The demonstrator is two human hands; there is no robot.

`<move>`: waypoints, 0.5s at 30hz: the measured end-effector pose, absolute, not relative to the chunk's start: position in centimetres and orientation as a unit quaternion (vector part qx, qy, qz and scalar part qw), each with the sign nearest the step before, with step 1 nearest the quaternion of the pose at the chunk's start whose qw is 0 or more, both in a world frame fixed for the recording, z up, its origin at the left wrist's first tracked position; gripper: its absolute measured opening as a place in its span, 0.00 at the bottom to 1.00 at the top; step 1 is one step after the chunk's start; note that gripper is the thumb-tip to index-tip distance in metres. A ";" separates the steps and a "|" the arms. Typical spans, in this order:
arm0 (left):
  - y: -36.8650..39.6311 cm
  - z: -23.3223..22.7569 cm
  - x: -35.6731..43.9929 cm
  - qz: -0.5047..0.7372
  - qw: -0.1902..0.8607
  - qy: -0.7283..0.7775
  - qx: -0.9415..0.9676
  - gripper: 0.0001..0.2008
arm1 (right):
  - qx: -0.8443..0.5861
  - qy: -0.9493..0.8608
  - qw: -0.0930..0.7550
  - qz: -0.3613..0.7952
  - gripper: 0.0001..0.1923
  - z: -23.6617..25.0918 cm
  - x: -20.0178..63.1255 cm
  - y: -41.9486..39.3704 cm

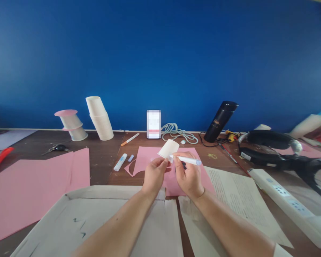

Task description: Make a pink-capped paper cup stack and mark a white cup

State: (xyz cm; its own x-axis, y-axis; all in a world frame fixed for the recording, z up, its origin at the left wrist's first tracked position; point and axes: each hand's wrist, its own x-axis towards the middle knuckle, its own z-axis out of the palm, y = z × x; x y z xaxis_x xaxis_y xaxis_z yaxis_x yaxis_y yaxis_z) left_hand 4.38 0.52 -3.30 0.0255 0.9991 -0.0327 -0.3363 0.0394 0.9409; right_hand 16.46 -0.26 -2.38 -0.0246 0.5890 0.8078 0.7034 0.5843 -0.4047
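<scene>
Flattened cardboard (117, 210) lies closest. Above it, at twelve o'clock over the cut pink sheet (152, 157), the left hand (154, 175) pinches a paper cup (169, 148) tilted, while the right hand (188, 175) grips a white pen (186, 160) against it. Marking looks barely begun; spare cups (100, 119) wait stacked at ten o'clock.

A stack of paper cups (100, 119) leans at the back of the bench (103, 157), beside two cups (71, 125) topped with pink discs. A blurred phone (153, 124) stands against the blue wall (160, 53), a coiled cable (176, 132) next to it, then a black flask (220, 121), tilted. A glue stick (120, 162) and its cap (131, 158) lie near an orange-tipped pen (130, 139). Keys (56, 148) lie left, above a pink sheet (29, 189). A power strip (283, 196) and a black headset (273, 148) lie right. A printed page (243, 200) and an open carton (96, 221) lie nearest.
</scene>
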 end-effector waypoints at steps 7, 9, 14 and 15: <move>0.4 -3.2 4.4 0.560 0.592 0.413 0.406 0.14 | -0.446 -0.719 0.530 -0.060 0.06 -2.3 16.3 -0.4; 0.3 -3.1 4.4 0.561 0.593 0.414 0.404 0.14 | -0.447 -0.717 0.532 -0.058 0.06 -2.3 16.2 -0.4; 0.3 -3.0 4.4 0.563 0.597 0.418 0.390 0.13 | -0.441 -0.722 0.530 -0.051 0.06 -2.4 16.2 -0.6; 0.3 -3.1 4.4 0.565 0.602 0.417 0.381 0.12 | -0.445 -0.714 0.537 -0.051 0.06 -2.4 16.2 -0.6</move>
State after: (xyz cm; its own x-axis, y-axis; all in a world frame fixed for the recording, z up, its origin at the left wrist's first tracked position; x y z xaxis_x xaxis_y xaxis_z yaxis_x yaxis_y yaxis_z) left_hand 4.39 0.26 -3.08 0.0145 0.9974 -0.0702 -0.3621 0.0707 0.9295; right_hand 16.22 -0.58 -2.35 -0.0261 0.5816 0.8130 0.6905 0.5986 -0.4061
